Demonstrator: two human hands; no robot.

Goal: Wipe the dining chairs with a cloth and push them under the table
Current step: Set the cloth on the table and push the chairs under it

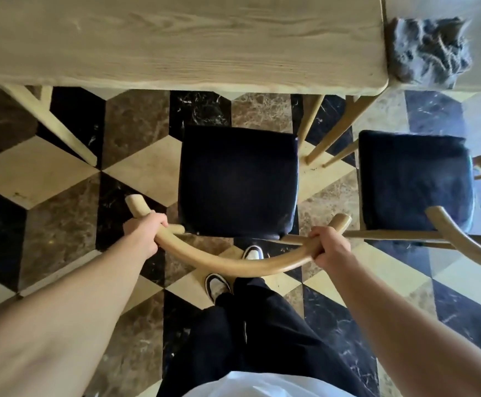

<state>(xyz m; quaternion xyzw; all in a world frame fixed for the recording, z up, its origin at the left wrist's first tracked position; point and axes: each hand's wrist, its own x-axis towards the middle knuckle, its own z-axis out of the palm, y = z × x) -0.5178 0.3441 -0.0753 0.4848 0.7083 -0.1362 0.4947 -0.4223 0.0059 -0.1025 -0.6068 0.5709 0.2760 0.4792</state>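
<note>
Chair (238, 181) backrest gripped by both hands (144, 233) (329, 247); no writing visible.

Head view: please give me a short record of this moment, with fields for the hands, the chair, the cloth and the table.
left hand: grips curved backrest, left part
right hand: grips same backrest, right part
chair seat: dark cushion, wholly outside the table edge
cloth: grey, crumpled, on a surface right of the table, in no hand
table: light wood
second chair: to the right
</note>
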